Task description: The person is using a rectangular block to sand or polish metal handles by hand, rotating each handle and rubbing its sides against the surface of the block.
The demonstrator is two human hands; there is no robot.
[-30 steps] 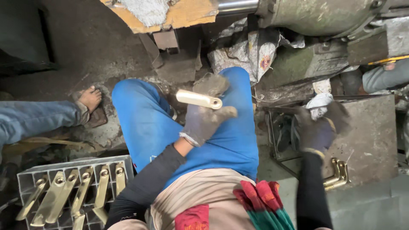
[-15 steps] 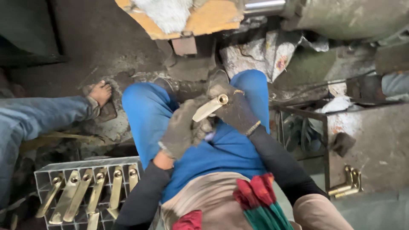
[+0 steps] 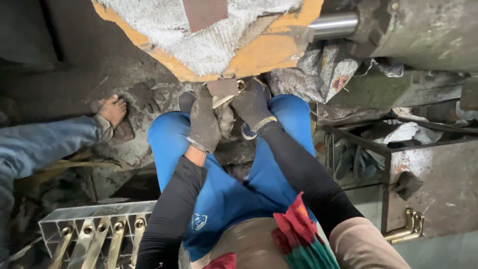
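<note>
Your 2 gloved hands are holding 1 brass piece up against the big buffing wheel. Your left hand point(image 3: 205, 124) is closing around the near end of the brass piece point(image 3: 226, 97), and your right hand point(image 3: 255, 105) is gripping the far end, right under the wheel. Both hands are clamped on it, none hanging loose.

The buffing wheel point(image 3: 209, 45) is the fuzzy white one with the orange edge, and the brass piece is touching its bottom edge, just above your blue knees point(image 3: 169, 144).

Things could be going wrong here, I think. Your fingers are sitting very close to the wheel, so a glove could be getting caught if the wheel is spinning. The piece could also be getting yanked away if your grip is slipping.

The piece is lying longways from your left hand up to your right, tilting a bit upward toward the shiny steel shaft point(image 3: 332, 26). Most of it is hiding under your gloves.
</note>
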